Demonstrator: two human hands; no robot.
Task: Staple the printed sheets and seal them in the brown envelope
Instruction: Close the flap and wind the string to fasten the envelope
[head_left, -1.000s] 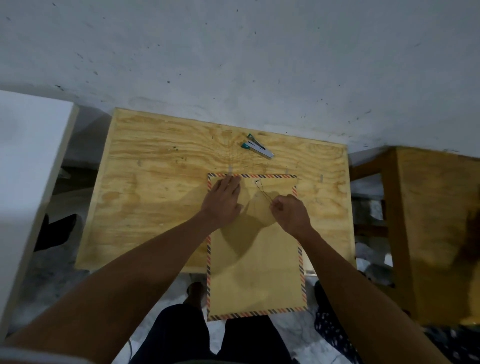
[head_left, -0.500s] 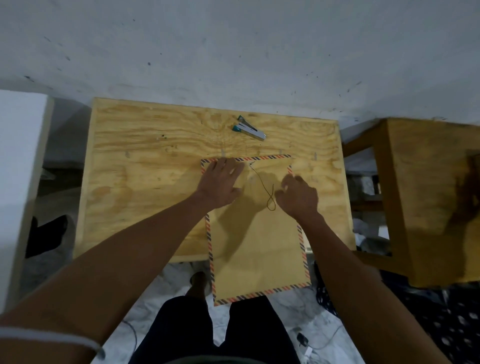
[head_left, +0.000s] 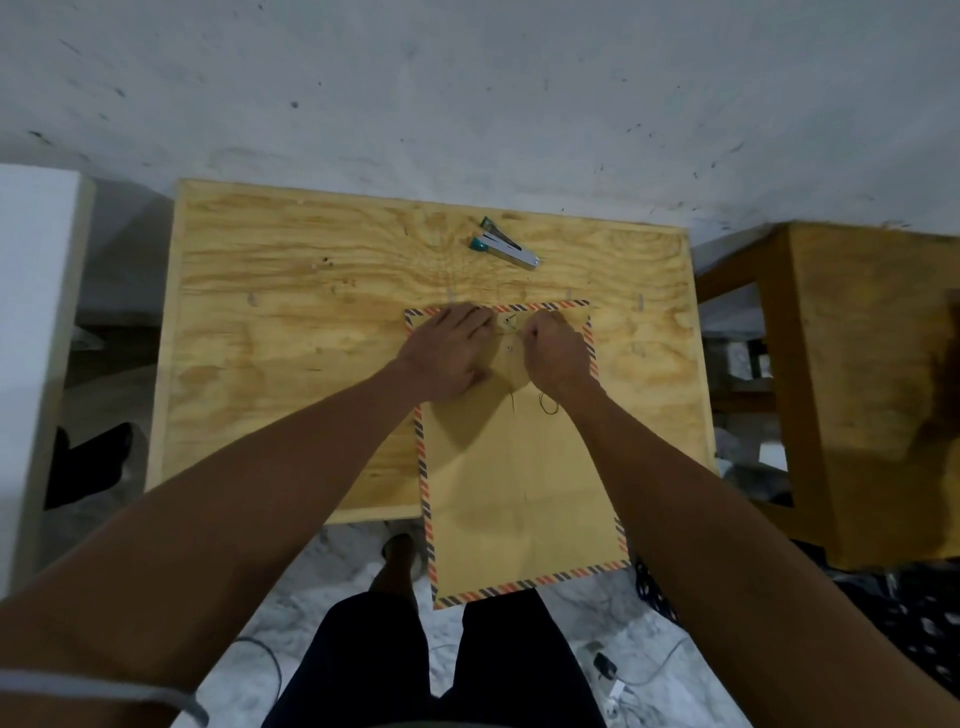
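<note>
- I see the plywood table (head_left: 291, 332) against a grey wall; a second wooden piece (head_left: 872, 395) stands to its right, clear of the work.
- The brown envelope (head_left: 519, 488) lies flat, flap end away from me, its near end overhanging the table edge. No printed sheets are visible, so I judge them stapled and already inside.
- The left hand (head_left: 449, 353) presses flat, fingers spread, on the flap.
- The right hand (head_left: 553, 356) is curled and appears to pinch the closure string (head_left: 548, 408) at the button; the fingertips are too small to confirm.
- The stapler (head_left: 506, 250) lies beyond the envelope, untouched.
- Remaining: wind the string to seal. Nothing obstructs.
</note>
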